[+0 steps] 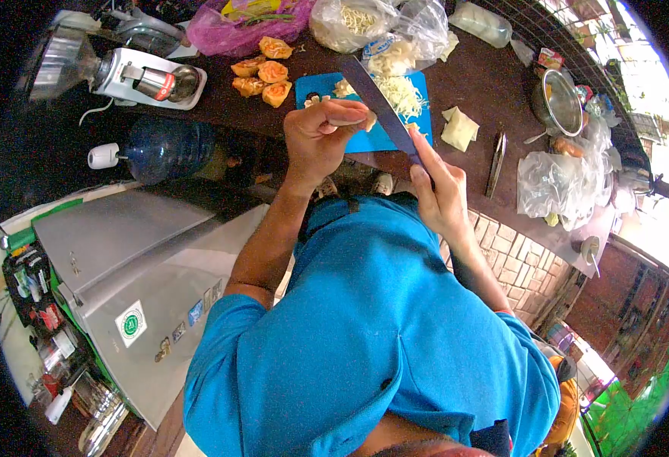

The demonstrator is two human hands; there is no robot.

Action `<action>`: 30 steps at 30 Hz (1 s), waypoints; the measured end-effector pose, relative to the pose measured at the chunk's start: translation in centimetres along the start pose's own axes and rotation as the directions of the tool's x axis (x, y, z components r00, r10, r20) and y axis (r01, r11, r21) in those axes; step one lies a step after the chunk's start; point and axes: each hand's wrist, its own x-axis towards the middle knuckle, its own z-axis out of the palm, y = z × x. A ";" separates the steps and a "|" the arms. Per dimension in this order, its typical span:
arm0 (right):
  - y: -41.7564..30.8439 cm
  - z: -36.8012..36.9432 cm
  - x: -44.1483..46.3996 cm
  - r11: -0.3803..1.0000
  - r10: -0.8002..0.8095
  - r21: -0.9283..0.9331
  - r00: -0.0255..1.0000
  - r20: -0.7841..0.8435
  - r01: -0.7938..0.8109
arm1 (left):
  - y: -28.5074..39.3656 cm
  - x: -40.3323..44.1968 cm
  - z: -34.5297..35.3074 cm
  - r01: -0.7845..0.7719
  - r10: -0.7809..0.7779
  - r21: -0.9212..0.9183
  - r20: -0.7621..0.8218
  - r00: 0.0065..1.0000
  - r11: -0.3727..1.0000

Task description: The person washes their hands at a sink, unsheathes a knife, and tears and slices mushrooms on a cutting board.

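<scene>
Likely cutting, knife [384, 110] raised

Your right hand [443, 189] grips it; your left hand [317, 135] is curled alongside, contents unclear. Shreds [403, 97] lie on the board [371, 142] just beyond both. The next cut calls for that left hand clear.

A blue water jug [176, 149] is near a grey refrigerator [125, 240] bearing a round sticker [131, 324].

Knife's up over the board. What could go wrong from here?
Cut risk: the bare left hand has its fingertips right by the long, dark metal knife in the right hand; a slip might nick them.

Spill risk: the blue rectangular cutting board sits at the table's near edge, so the pale, thin vegetable shreds could get nudged off.
</scene>
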 end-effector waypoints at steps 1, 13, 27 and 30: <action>0.0 -0.1 0.1 1.000 0.000 -0.013 1.000 0.020 0.000 | 0.3 0.1 -0.1 0.000 0.000 -0.001 0.001 1.000 1.000; 1.2 0.8 0.4 0.996 0.055 -0.075 0.998 0.042 -0.052 | -3.3 0.4 -0.1 -0.177 0.197 0.479 0.009 0.980 0.860; 8.9 4.3 -1.4 0.970 0.218 -0.131 0.972 0.087 -0.206 | -10.5 -4.4 1.7 0.048 -0.099 0.655 0.042 0.994 0.754; 9.5 4.6 -1.4 0.964 0.240 -0.148 0.964 0.114 -0.222 | -11.7 -5.2 1.9 0.158 -0.228 0.628 0.032 0.973 0.762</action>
